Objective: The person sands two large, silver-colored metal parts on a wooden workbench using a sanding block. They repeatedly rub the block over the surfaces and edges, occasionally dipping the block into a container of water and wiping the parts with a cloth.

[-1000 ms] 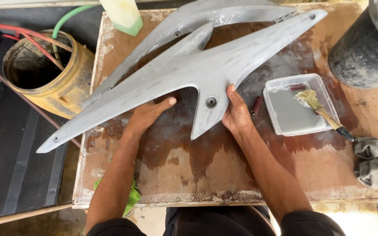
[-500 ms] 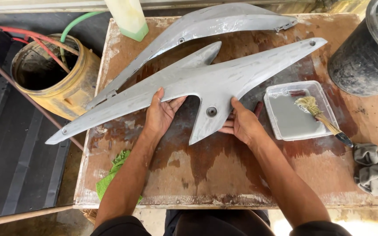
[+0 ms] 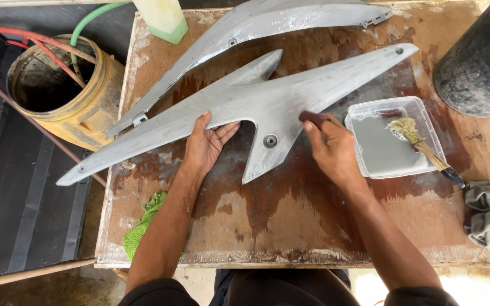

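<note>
Two hands work one grey fairing panel lying on the stained wooden board: the left hand grasps its lower edge, the right hand pinches a dark sanding scrap against it, beside a paint tray with brush.

Grey panel held flat on wet board.
Left hand grips panel's lower edge; right hand presses dark pad against it. Tray with brush lies just beside.
</note>
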